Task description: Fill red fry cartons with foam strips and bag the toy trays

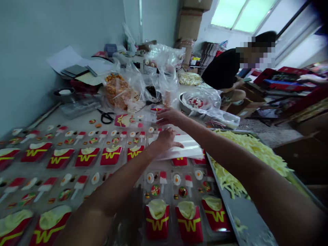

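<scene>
My left hand [167, 139] is over a white sheet [188, 144] that lies across some of the packs. Its thumb sticks out to the right and its fingers are loosely bent and apart. Just beyond it, my right hand [169, 117] reaches left with stretched fingers, beside a clear plastic blister tray [139, 118] holding small toy food. Rows of similar trays cover the table, each with a red fries box [157, 222] marked with a yellow W, a toy fried egg [150, 177], an ice pop [163, 177] and other small pieces. What lies under my fingers is hidden.
A metal tray [232, 213] heaped with yellow toy fries [246, 153] stands at the right. Scissors [106, 116], a bag of orange pieces [118, 90] and a round bowl [187, 106] lie toward the back. A person [222, 68] sits beyond, near cardboard boxes.
</scene>
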The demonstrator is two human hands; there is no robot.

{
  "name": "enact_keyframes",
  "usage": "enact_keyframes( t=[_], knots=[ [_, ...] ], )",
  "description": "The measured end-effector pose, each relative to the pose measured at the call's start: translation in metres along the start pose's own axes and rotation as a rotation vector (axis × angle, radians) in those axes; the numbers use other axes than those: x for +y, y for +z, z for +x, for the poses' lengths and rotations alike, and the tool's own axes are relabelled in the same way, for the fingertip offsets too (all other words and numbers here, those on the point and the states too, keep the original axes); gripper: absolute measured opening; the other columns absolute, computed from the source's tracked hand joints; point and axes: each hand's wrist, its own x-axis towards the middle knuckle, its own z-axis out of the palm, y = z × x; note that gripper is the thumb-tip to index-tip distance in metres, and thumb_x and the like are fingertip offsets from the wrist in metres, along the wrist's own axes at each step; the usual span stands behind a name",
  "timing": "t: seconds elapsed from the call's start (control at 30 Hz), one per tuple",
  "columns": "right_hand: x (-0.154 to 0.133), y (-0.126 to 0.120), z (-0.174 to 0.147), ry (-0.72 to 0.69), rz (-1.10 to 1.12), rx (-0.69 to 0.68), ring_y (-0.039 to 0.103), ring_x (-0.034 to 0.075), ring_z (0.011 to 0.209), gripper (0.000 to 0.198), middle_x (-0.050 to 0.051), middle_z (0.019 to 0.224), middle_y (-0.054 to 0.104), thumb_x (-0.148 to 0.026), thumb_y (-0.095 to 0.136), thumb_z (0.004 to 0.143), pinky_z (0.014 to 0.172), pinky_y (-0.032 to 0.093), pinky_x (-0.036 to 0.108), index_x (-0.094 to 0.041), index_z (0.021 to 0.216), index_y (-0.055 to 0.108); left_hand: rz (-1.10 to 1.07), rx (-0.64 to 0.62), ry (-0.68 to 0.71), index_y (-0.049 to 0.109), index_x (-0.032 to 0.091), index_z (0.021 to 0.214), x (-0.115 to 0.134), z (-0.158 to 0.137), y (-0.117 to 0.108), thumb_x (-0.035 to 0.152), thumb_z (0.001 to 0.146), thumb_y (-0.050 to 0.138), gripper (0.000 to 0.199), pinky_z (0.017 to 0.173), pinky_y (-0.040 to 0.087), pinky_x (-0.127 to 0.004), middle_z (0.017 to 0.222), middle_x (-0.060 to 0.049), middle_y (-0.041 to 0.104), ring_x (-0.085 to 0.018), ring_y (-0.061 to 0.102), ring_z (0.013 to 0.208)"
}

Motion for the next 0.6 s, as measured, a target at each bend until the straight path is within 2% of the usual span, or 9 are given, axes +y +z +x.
enact_keyframes(
  t=[0.07,0.13,0.2,0.27,0.37,0.4,0.47,0.53,0.6],
  knots=[
    [0.0,-0.029,-0.018,-0.023,-0.009,0.006,0.066,0.014,0.058,0.009,0.003,0.069,0.069,-0.005,0.067,0.083,0.067,0.058,0.031,-0.009,0.092,0.067,-0.005,-0.013,-0.038,0.072,0.01,0.106,0.004,0.024,0.015,0.049,0.065,0.086,0.057,0.09,0.05,-0.04,0.112,-0.019,0.069,-0.032,0.063,0.105],
    [0.007,-0.056,-0.034,-0.054,-0.041,-0.003,0.067,0.015,0.06,0.009,0.006,0.078,0.072,-0.01,0.068,0.084,0.066,0.057,0.031,-0.01,0.093,0.069,-0.01,-0.015,-0.078,0.074,0.011,0.1,0.006,0.036,0.023,0.037,0.073,0.08,0.039,0.085,0.051,-0.038,0.1,-0.017,0.072,-0.03,0.066,0.096],
    [0.02,-0.08,-0.049,-0.124,-0.147,0.016,0.067,0.016,0.065,0.012,0.008,0.085,0.073,-0.018,0.069,0.086,0.069,0.057,0.032,-0.012,0.096,0.072,-0.017,0.004,-0.093,0.074,0.01,0.101,0.006,0.041,0.023,0.026,0.084,0.069,0.025,0.086,0.049,-0.037,0.099,-0.017,0.073,-0.028,0.066,0.096],
    [0.036,-0.101,-0.063,-0.251,-0.365,0.126,0.068,0.019,0.079,0.02,0.008,0.091,0.074,-0.025,0.073,0.083,0.078,0.056,0.036,-0.014,0.1,0.074,-0.033,0.025,-0.087,0.075,0.009,0.103,0.005,0.041,0.016,0.019,0.088,0.06,0.023,0.09,0.047,-0.037,0.107,-0.019,0.072,-0.027,0.066,0.103],
    [0.057,-0.124,-0.084,-0.473,-0.675,0.334,0.064,0.026,0.103,0.054,0.008,0.109,0.072,-0.026,0.091,0.059,0.092,0.051,0.04,-0.019,0.109,0.075,-0.089,0.018,-0.088,0.077,0.012,0.099,0.003,0.033,-0.006,0.02,0.09,0.057,0.023,0.086,0.048,-0.033,0.1,-0.014,0.074,-0.022,0.067,0.094],
    [0.061,-0.127,-0.089,-0.511,-0.676,0.346,0.063,0.026,0.103,0.058,0.008,0.11,0.072,-0.026,0.093,0.054,0.092,0.05,0.04,-0.019,0.108,0.076,-0.104,0.014,-0.101,0.078,0.013,0.098,0.003,0.028,-0.017,0.022,0.091,0.057,0.023,0.081,0.048,-0.031,0.094,-0.011,0.075,-0.02,0.067,0.087],
    [0.063,-0.125,-0.098,-0.538,-0.507,0.264,0.066,0.023,0.089,0.043,0.007,0.096,0.074,-0.033,0.09,0.06,0.083,0.051,0.036,-0.017,0.098,0.078,-0.163,0.0,-0.127,0.078,0.014,0.096,0.003,0.015,-0.044,0.027,0.091,0.058,0.024,0.071,0.047,-0.028,0.081,-0.007,0.074,-0.017,0.065,0.075],
    [0.056,-0.108,-0.104,-0.557,-0.277,0.121,0.064,0.018,0.074,0.027,0.004,0.079,0.072,-0.039,0.082,0.072,0.074,0.051,0.031,-0.017,0.086,0.077,-0.288,-0.047,-0.134,0.077,0.014,0.094,0.004,-0.002,-0.075,0.032,0.085,0.066,0.023,0.063,0.044,-0.025,0.075,-0.004,0.072,-0.014,0.062,0.066],
    [0.043,-0.08,-0.106,-0.598,-0.147,-0.01,0.063,0.015,0.071,0.025,0.002,0.076,0.072,-0.04,0.082,0.074,0.071,0.05,0.029,-0.017,0.083,0.076,-0.402,-0.119,-0.151,0.077,0.014,0.093,0.002,-0.024,-0.109,0.035,0.075,0.076,0.027,0.059,0.04,-0.024,0.07,-0.001,0.069,-0.012,0.058,0.061]
  ],
)
